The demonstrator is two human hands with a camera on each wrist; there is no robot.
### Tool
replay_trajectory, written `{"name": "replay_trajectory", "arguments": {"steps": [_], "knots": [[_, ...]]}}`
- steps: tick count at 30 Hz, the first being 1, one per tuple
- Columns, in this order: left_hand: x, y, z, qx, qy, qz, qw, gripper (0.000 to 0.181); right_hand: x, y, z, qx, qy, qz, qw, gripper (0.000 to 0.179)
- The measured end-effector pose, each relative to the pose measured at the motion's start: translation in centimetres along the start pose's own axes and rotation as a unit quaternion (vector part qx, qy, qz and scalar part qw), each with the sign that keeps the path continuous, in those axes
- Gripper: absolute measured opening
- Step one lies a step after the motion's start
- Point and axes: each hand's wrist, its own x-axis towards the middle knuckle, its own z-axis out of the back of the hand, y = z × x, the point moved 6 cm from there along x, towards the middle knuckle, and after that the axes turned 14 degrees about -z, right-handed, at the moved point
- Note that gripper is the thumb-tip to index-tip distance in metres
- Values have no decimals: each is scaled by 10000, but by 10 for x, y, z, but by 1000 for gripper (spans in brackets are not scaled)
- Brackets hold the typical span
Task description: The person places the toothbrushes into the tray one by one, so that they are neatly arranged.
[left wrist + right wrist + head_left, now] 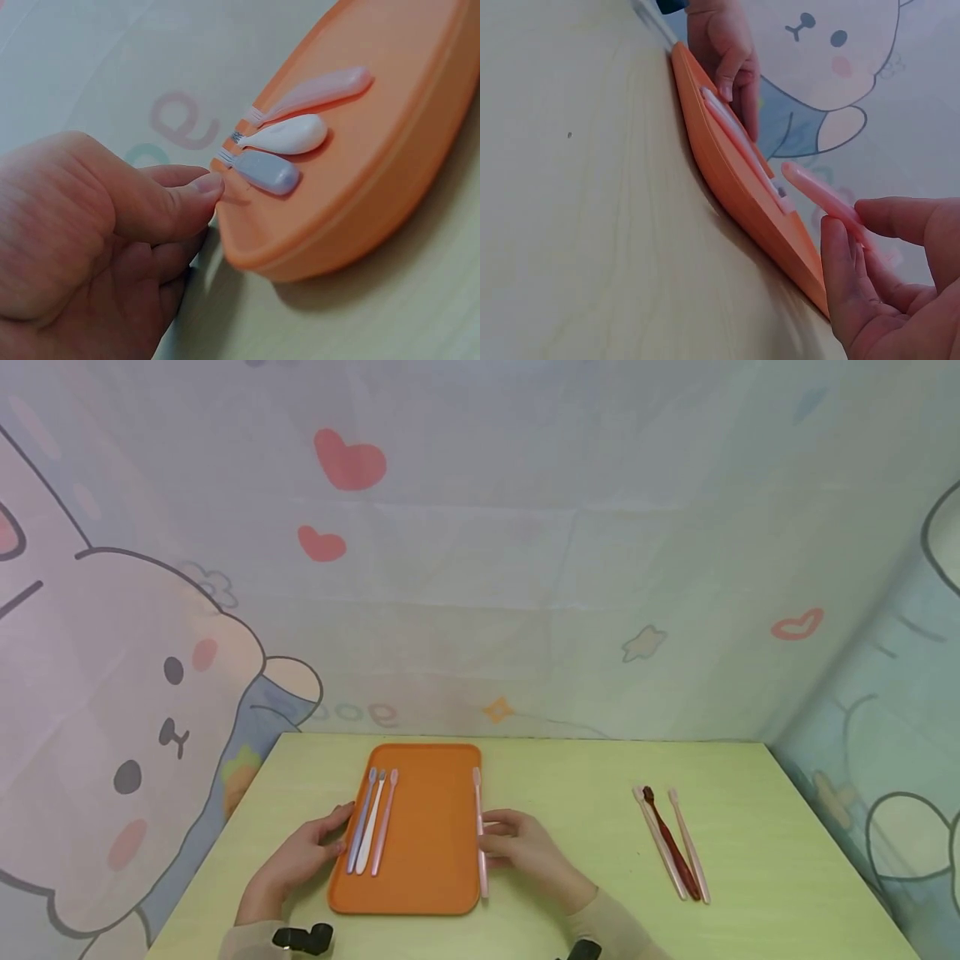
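Note:
An orange tray (435,835) lies on the table. My left hand (298,858) holds its left rim, with the thumb (204,186) on the edge. On the tray's left part lie a bluish-purple toothbrush (360,831), a white toothbrush (370,828) and a pink toothbrush (385,828), side by side with bristle heads toward the back. My right hand (536,857) pinches another pink toothbrush (821,193) between thumb and fingers. In the right wrist view that toothbrush is tilted and raised beside the tray's right rim.
Farther right on the yellow-green table (570,777) lie a pale pink toothbrush (663,847), a dark red toothbrush (670,837) and a pink toothbrush (692,852). The first two cross or touch. A printed cloth (480,568) hangs behind the table's back edge.

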Motion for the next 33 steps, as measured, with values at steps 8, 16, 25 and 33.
{"name": "replay_trajectory", "arguments": {"steps": [8, 16, 25, 33], "knots": [[0, 1, 0, -44, -10, 92, 9999, 66, 3, 4, -16, 159, 21, -33, 9999, 53], [0, 2, -1, -129, -27, 124, 9998, 65, 10, 8, -34, 339, 75, -53, 9994, 53], [-1, 7, -3, -40, -37, 68, 10000, 64, 18, 3, -55, 501, 107, -201, 9985, 53], [1, 4, -1, 37, 3, 29, 10000, 65, 37, -1, -77, 542, -75, -204, 9983, 51]]}}
